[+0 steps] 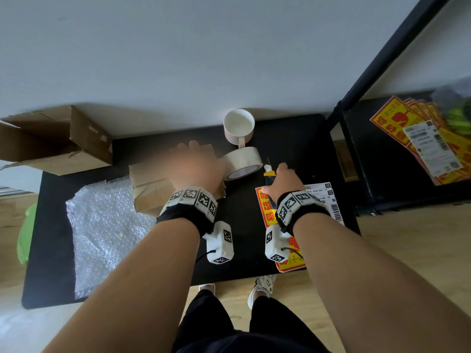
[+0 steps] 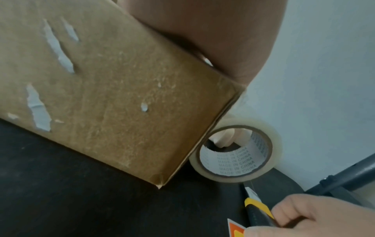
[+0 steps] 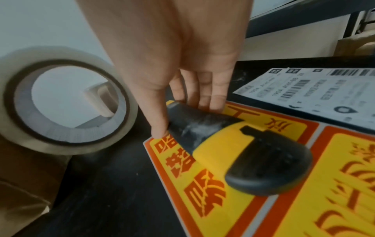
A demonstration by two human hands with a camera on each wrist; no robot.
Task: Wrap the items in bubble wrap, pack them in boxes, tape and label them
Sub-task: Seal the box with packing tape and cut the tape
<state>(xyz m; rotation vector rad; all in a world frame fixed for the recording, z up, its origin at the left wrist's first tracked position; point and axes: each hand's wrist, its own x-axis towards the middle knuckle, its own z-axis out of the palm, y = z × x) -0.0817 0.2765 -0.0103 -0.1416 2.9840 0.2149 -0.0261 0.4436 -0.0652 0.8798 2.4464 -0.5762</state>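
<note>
On black mat, left hand [image 1: 196, 166] flat atop box [image 2: 105, 96], right hand [image 3: 182, 56] pinching knife [image 3: 233, 144].

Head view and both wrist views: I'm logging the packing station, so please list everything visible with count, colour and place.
box: one, brown, closed, mid-mat under the left hand
open box: one, brown, far left, at the mat's edge
bubble wrap: one sheet, clear, left on the mat
tape roll: one, clear, standing on edge right of the box
mug: one, white, by the wall
knife: one, yellow-black, on the stickers
stickers: several, yellow-red, right on the mat; more on the shelf
labels: a few, white, beside the stickers
mat: one, black
left hand: on the box
right hand: fingers around the knife
</note>
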